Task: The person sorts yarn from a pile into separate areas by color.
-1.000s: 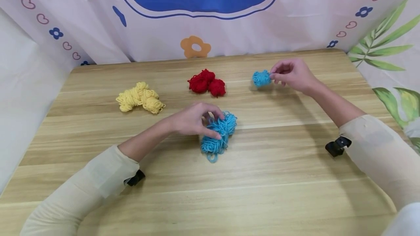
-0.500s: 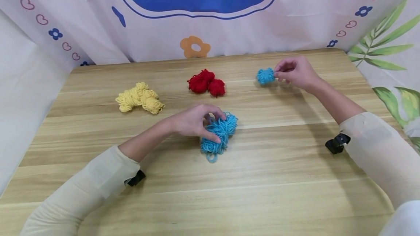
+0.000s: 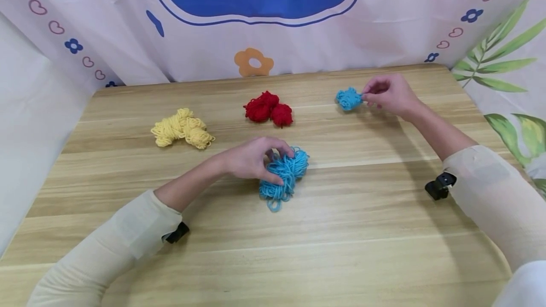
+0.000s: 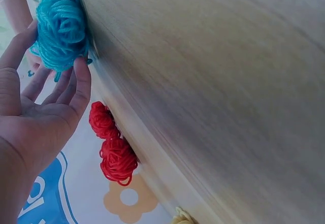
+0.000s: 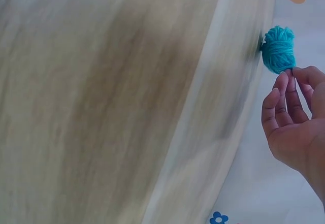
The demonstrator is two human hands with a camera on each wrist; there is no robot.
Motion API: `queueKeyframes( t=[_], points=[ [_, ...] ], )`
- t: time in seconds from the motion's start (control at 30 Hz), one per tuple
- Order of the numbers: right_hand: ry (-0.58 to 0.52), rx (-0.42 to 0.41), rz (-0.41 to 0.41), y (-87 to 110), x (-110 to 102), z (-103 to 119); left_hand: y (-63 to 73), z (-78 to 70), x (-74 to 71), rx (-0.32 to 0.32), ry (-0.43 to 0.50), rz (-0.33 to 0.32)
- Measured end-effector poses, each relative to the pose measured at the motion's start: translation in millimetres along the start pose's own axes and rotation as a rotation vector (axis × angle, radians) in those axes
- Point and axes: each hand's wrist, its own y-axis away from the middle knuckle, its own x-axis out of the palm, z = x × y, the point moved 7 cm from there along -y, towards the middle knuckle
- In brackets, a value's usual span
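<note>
A large blue yarn bundle (image 3: 283,176) lies near the middle of the wooden table, tied in at its waist. My left hand (image 3: 252,159) holds it from the left, thumb on the near half and fingers on the far half; the left wrist view shows the yarn (image 4: 62,28) between thumb and fingers. Farther back on the right, a small blue yarn ball (image 3: 349,99) sits at the fingertips of my right hand (image 3: 390,94). In the right wrist view, thumb and forefinger pinch the edge of this small ball (image 5: 279,50), the other fingers loosely bent.
Red yarn balls (image 3: 268,108) lie at the back middle of the table (image 3: 341,250). To their left is a yellow yarn bundle (image 3: 182,128). A printed cloth (image 3: 204,46) hangs along the table's back edge.
My right hand has moved a little to the right, and the small blue yarn ball has shifted right with it, turning slightly. My left hand has stayed almost still on the large bundle.
</note>
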Motion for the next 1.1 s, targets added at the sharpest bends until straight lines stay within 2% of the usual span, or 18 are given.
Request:
queueKeyframes(
  t=[0.27,0.47,0.7,1.1],
  points=[
    [0.035,0.043,0.001,0.3,-6.5,-7.6,-1.0,2.0,0.0,-0.020,-0.003,0.002],
    [0.055,0.062,0.023,0.5,-8.7,-11.5,-2.1,1.7,0.2,-0.010,-0.007,0.006],
    [0.037,0.088,0.048,1.2,-6.6,-14.8,-2.1,0.3,-0.4,0.001,-0.010,0.000],
    [0.035,0.095,0.091,2.3,-3.5,-18.7,-5.3,4.1,-0.3,-0.018,0.020,0.002]
  ],
)
